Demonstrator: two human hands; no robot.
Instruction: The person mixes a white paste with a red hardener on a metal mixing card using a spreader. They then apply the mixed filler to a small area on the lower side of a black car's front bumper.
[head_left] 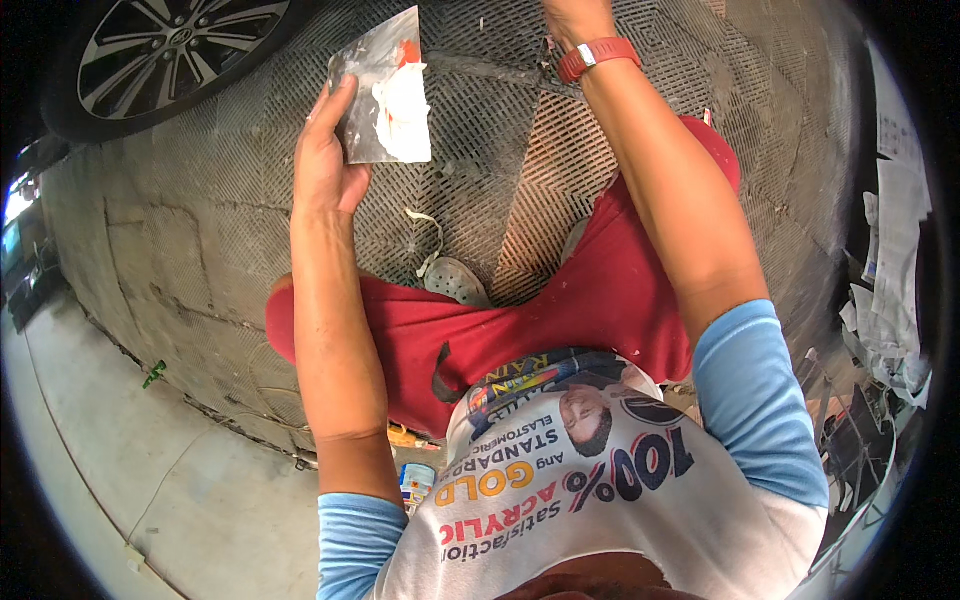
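My left hand (pixel 328 145) grips a flat grey metal plate (pixel 358 140) by its near left edge, the thumb lying across its face. A thick smear of white putty (pixel 402 115) covers the plate's right side, and a small orange-red dab of paste (pixel 407 52) sits just above it. My right hand (pixel 578 18) reaches to the top edge of the view, where its fingers are cut off. Whether it holds anything is hidden. A red wristwatch (pixel 598 58) is strapped on that wrist.
A car wheel (pixel 180 50) stands at the far left. Patterned matting (pixel 480 200) covers the floor around my shoes (pixel 455 281). A pale strip (pixel 428 235) lies near them. Beside my left elbow is a blue-and-white container (pixel 417 482). Crumpled masking paper (pixel 890 300) hangs at the right.
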